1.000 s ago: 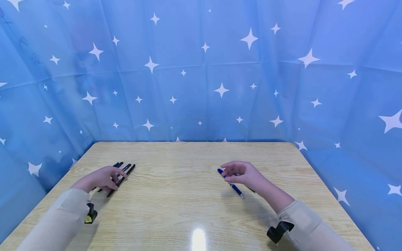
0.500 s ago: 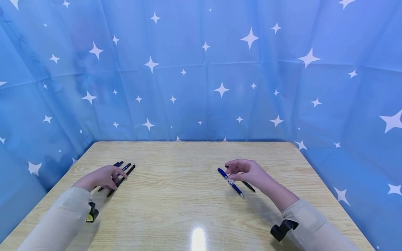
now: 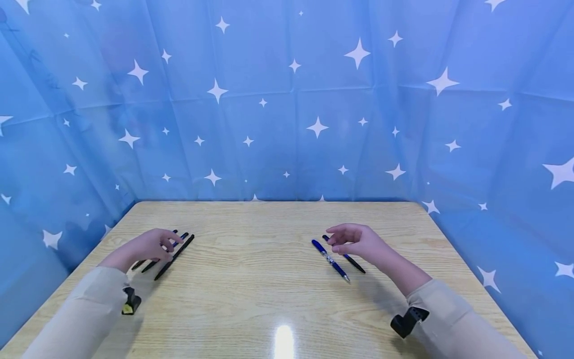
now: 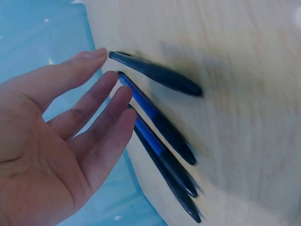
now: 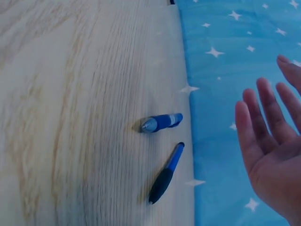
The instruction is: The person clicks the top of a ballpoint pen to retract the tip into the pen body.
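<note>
In the head view my left hand [image 3: 154,245] hovers over several pens at the table's left side, fingers loosely bent. Its fingertips overlap the pens' far ends in the left wrist view but grip nothing. A black pen [image 4: 155,73] lies angled apart from blue pens with black grips [image 4: 157,117] that fan out beside it. On the right, my right hand [image 3: 358,243] is held above two pens, its fingers relaxed and holding nothing. One is a blue pen with a patterned middle and silver tip [image 3: 329,259]; the other, blue with a black grip [image 5: 167,174], lies partly under the hand.
The wooden table [image 3: 251,279] has a bright light reflection near its front edge. A blue curtain with white stars [image 3: 269,124] hangs behind it and along both sides. Each sleeve carries a small black wrist camera [image 3: 409,321].
My right hand has shifted up and to the right, off the patterned blue pen, uncovering more of the second pen. My left hand has lifted slightly; the pens lie where they were.
</note>
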